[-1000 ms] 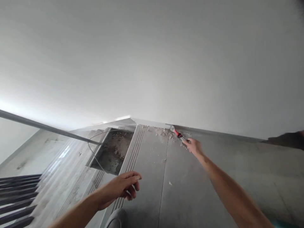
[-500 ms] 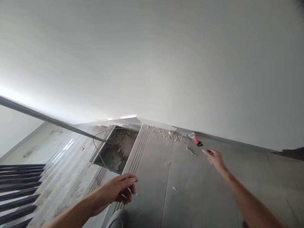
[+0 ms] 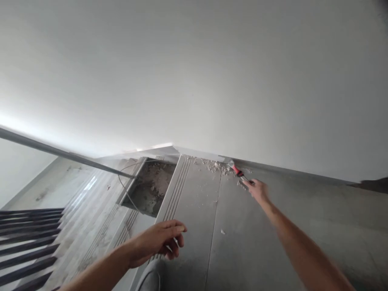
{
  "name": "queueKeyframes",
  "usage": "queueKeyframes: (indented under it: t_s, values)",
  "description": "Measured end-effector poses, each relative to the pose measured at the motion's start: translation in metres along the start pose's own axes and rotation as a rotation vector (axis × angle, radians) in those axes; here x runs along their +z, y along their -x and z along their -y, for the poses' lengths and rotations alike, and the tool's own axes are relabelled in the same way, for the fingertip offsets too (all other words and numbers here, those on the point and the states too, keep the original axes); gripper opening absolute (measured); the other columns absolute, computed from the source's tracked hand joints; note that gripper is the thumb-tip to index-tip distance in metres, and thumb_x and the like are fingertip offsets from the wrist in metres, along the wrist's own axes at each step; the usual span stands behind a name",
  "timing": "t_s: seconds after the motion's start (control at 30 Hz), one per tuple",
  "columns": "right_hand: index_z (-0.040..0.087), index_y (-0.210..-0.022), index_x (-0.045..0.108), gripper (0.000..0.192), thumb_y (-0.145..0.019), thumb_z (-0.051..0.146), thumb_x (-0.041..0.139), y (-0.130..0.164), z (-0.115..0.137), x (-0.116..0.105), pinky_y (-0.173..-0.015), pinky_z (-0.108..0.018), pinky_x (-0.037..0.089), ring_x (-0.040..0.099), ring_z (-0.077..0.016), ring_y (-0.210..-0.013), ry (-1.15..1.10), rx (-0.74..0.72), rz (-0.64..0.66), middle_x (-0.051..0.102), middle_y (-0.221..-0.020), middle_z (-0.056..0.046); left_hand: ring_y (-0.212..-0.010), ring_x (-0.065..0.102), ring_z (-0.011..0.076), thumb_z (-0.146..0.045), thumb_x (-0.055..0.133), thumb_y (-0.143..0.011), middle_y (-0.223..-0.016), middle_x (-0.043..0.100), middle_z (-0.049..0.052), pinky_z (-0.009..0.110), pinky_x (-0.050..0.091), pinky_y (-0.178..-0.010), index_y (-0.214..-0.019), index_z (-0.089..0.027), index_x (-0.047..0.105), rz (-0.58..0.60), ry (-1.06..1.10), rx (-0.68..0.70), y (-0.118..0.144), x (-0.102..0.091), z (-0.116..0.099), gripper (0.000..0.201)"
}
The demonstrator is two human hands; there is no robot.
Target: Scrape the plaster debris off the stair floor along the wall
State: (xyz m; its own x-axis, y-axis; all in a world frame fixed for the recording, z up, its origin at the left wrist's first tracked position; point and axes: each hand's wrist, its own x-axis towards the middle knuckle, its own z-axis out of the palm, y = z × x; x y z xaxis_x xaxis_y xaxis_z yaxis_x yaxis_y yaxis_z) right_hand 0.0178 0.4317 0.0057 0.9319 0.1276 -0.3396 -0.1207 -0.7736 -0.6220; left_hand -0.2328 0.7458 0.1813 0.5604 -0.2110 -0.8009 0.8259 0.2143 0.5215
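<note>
right hand (image 3: 258,190) grips red-handled scraper (image 3: 237,171).

The grey tread (image 3: 194,226) lies open between both arms — room to sweep across. Rubble (image 3: 216,165) crowds the corner against the white wall (image 3: 212,81), and an open pit (image 3: 150,188) gapes just left — handrail (image 3: 60,153) beyond.

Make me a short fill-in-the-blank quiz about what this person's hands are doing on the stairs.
1. The right hand grips a scraper with a ____ handle.
2. The scraper's blade meets the debris at the foot of the ____.
3. The left hand holds ____.
4. Left of the grooved tile, one step is missing its ____.

Missing: red; wall; nothing; tile
</note>
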Motion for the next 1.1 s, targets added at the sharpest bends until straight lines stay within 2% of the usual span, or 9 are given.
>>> queueKeyframes:
  t_s: [0.07, 0.2, 0.3, 0.4, 0.53, 0.7, 0.9, 0.97, 1.1]
  values:
    - [0.019, -0.064, 0.057, 0.047, -0.061, 0.066, 0.053, 0.0, -0.001, 0.004, -0.034, -0.02, 0.032, 0.044, -0.0084, -0.033, -0.047, -0.007, 0.008, 0.054, -0.043, 0.002, -0.066, 0.056, 0.0129, -0.044, 0.053, -0.076, -0.082, 0.057, 0.004, 0.028, 0.04, -0.062, -0.094, -0.015, 0.054, 0.014, -0.02, -0.001, 0.0, -0.002, -0.002, 0.034]
    - [0.018, -0.067, 0.056, 0.05, -0.057, 0.066, 0.057, 0.0, -0.014, 0.006, -0.03, -0.02, 0.029, 0.038, -0.0078, -0.029, -0.173, 0.091, -0.039, 0.047, -0.038, 0.004, -0.066, 0.055, 0.0122, -0.046, 0.052, -0.076, -0.081, 0.057, 0.002, 0.027, 0.04, -0.062, -0.094, -0.017, 0.053, -0.054, 0.033, 0.007, 0.0, -0.007, -0.003, 0.034]
    - [0.017, -0.07, 0.056, 0.051, -0.057, 0.066, 0.057, 0.004, -0.019, 0.008, -0.029, -0.019, 0.029, 0.039, -0.0076, -0.029, -0.241, 0.121, -0.046, 0.047, -0.039, 0.004, -0.065, 0.056, 0.012, -0.044, 0.052, -0.076, -0.081, 0.058, 0.003, 0.027, 0.04, -0.061, -0.095, -0.016, 0.053, 0.0, 0.018, -0.029, -0.004, -0.004, -0.002, 0.034]
    - [0.016, -0.073, 0.057, 0.053, -0.057, 0.066, 0.057, 0.008, -0.02, 0.003, -0.028, -0.019, 0.03, 0.041, -0.0079, -0.029, -0.253, 0.131, -0.037, 0.051, -0.042, 0.002, -0.065, 0.056, 0.0122, -0.043, 0.053, -0.076, -0.082, 0.058, 0.004, 0.027, 0.04, -0.06, -0.095, -0.015, 0.053, 0.039, -0.031, -0.04, -0.007, 0.001, -0.004, 0.034]
    - [0.015, -0.072, 0.056, 0.052, -0.056, 0.064, 0.059, 0.009, -0.023, -0.004, -0.028, -0.019, 0.029, 0.04, -0.0074, -0.029, -0.257, 0.1, -0.065, 0.051, -0.042, 0.002, -0.065, 0.055, 0.0114, -0.045, 0.051, -0.076, -0.081, 0.058, 0.003, 0.027, 0.04, -0.061, -0.093, -0.016, 0.053, -0.002, -0.025, -0.045, -0.008, 0.003, -0.006, 0.033]
    - [0.017, -0.07, 0.053, 0.05, -0.057, 0.065, 0.059, 0.005, -0.013, 0.012, -0.027, -0.018, 0.029, 0.04, -0.0071, -0.029, -0.268, 0.122, -0.045, 0.05, -0.041, 0.004, -0.067, 0.056, 0.0124, -0.046, 0.052, -0.076, -0.084, 0.058, 0.004, 0.027, 0.041, -0.062, -0.095, -0.015, 0.053, 0.034, -0.071, -0.071, -0.016, 0.008, 0.0, 0.036]
    - [0.016, -0.069, 0.054, 0.047, -0.057, 0.061, 0.061, 0.009, -0.048, -0.021, -0.028, -0.018, 0.03, 0.041, -0.0073, -0.03, -0.249, 0.15, -0.09, 0.051, -0.043, 0.003, -0.066, 0.055, 0.0116, -0.046, 0.05, -0.077, -0.083, 0.057, 0.004, 0.027, 0.04, -0.062, -0.094, -0.016, 0.052, -0.023, -0.06, -0.056, -0.013, 0.007, -0.001, 0.035]
    - [0.017, -0.067, 0.054, 0.046, -0.057, 0.061, 0.061, 0.009, -0.036, -0.012, -0.028, -0.018, 0.03, 0.04, -0.0072, -0.03, -0.261, 0.144, -0.082, 0.051, -0.042, 0.003, -0.066, 0.055, 0.0116, -0.046, 0.05, -0.077, -0.083, 0.057, 0.004, 0.027, 0.04, -0.062, -0.094, -0.015, 0.052, -0.004, -0.07, -0.066, -0.016, 0.011, -0.002, 0.035]
    - [0.019, -0.065, 0.055, 0.044, -0.056, 0.061, 0.061, 0.0, 0.036, 0.039, -0.028, -0.018, 0.03, 0.041, -0.0075, -0.028, -0.259, 0.074, 0.017, 0.051, -0.04, 0.004, -0.065, 0.055, 0.0117, -0.046, 0.053, -0.075, -0.084, 0.058, 0.004, 0.026, 0.04, -0.061, -0.094, -0.015, 0.052, 0.077, -0.118, -0.096, -0.036, 0.021, -0.002, 0.037]
